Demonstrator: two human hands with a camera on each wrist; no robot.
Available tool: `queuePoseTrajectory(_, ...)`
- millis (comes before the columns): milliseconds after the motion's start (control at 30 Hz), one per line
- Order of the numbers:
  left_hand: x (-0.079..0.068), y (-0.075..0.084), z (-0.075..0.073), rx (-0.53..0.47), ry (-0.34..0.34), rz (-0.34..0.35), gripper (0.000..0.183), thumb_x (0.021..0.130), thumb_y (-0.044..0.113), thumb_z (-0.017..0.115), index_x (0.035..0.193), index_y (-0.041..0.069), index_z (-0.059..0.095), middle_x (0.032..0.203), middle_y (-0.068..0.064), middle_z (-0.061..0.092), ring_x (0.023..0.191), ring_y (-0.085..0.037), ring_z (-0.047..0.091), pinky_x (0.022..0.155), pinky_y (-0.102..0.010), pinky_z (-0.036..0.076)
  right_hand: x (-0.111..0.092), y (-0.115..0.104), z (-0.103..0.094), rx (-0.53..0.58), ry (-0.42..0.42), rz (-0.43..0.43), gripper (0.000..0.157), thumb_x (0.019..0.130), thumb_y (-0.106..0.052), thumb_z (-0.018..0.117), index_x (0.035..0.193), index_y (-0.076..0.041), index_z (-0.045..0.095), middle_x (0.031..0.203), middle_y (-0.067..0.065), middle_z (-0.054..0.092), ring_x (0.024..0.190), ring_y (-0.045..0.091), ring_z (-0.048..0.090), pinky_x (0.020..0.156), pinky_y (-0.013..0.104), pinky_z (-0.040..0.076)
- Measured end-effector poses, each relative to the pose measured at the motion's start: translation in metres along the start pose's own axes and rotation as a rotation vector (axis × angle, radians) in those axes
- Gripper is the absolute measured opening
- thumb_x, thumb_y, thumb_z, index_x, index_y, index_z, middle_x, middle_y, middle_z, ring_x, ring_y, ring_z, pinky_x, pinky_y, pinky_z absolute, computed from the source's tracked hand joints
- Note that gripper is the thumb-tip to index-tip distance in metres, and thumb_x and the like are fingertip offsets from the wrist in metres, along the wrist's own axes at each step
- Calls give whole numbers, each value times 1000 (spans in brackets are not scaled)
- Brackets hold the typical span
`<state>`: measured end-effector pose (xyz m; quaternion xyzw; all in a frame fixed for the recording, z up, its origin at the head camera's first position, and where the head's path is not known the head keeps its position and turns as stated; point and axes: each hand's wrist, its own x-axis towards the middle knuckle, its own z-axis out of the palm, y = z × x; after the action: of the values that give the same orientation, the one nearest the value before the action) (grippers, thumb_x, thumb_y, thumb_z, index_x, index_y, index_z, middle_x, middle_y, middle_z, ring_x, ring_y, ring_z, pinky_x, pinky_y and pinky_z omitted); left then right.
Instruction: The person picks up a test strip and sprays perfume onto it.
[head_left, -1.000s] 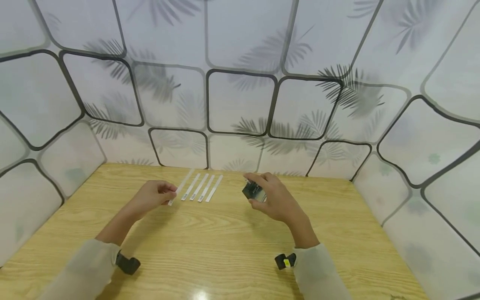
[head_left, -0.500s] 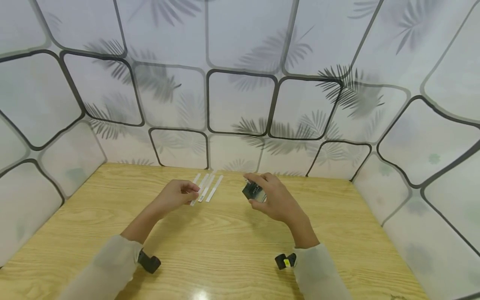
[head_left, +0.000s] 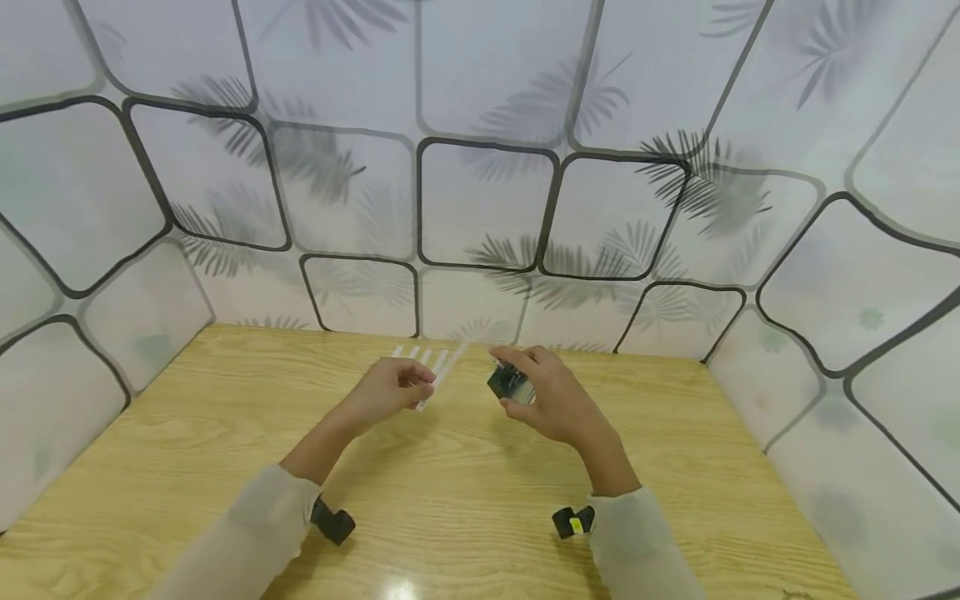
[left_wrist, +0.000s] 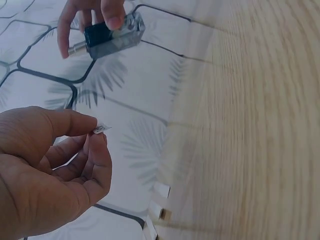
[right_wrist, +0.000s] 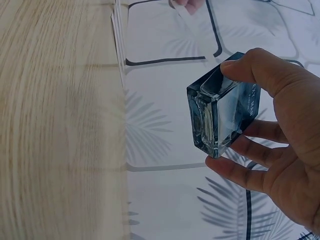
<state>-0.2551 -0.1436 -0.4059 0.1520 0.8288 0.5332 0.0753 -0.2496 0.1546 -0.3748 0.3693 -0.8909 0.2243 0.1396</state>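
Note:
My left hand (head_left: pixel 388 390) pinches a white paper strip (head_left: pixel 457 355) between thumb and fingertips. The strip slants up and away, held above the table; its near printed end (left_wrist: pixel 102 128) pokes out in the left wrist view. Beneath and behind this hand lie several similar strips (head_left: pixel 412 352), partly hidden. To the right, my right hand (head_left: pixel 553 398) grips a dark blue-green glass perfume bottle (right_wrist: pixel 222 107) off the table, tilted. A fingertip touches its silver spray nozzle (left_wrist: pixel 77 48), which points toward the left hand's side.
A light wood-grain table (head_left: pixel 450 500) spreads under both arms. White patterned sheeting (head_left: pixel 480 208) rises at the back edge and at both sides. Each wrist carries a small black camera (head_left: pixel 332 521).
The left hand has moved right, carrying its strip from the left of the row across to its right end, nearer the bottle. The right hand with the perfume bottle has stayed in place.

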Motion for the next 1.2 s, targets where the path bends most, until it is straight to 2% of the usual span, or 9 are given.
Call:
queuePoseTrajectory(300, 3, 12, 17, -1, -33, 43, 18, 101, 13, 67, 116, 4, 69, 100, -9, 68, 81, -20, 66, 82, -50, 59, -1, 3, -2, -6, 21, -43, 73, 88, -19, 83, 153, -18, 48, 122, 14, 61, 106, 28, 59, 84, 47, 54)
queuePoseTrajectory(533, 2, 12, 24, -20, -44, 28, 18, 101, 13, 67, 116, 4, 69, 100, -8, 66, 81, -21, 66, 82, -50, 60, -3, 3, -3, -10, 27, -32, 72, 88, -18, 83, 152, -17, 49, 123, 13, 61, 107, 28, 59, 84, 47, 54)
queuePoseTrajectory(867, -3, 16, 22, -57, -16, 16, 18, 101, 11, 67, 116, 2, 69, 98, -9, 67, 81, -20, 66, 82, -52, 59, -2, 4, 0, -18, 21, -27, 73, 88, -19, 83, 153, -19, 48, 123, 13, 60, 106, 27, 59, 83, 46, 55)
queuePoseTrajectory(1200, -8, 22, 17, -85, -36, 62, 20, 101, 9, 65, 118, -1, 68, 98, -10, 66, 82, -20, 66, 85, -53, 59, 0, 2, 4, -21, 28, -21, 71, 89, -19, 82, 152, -20, 49, 117, 12, 61, 101, 26, 59, 79, 44, 54)
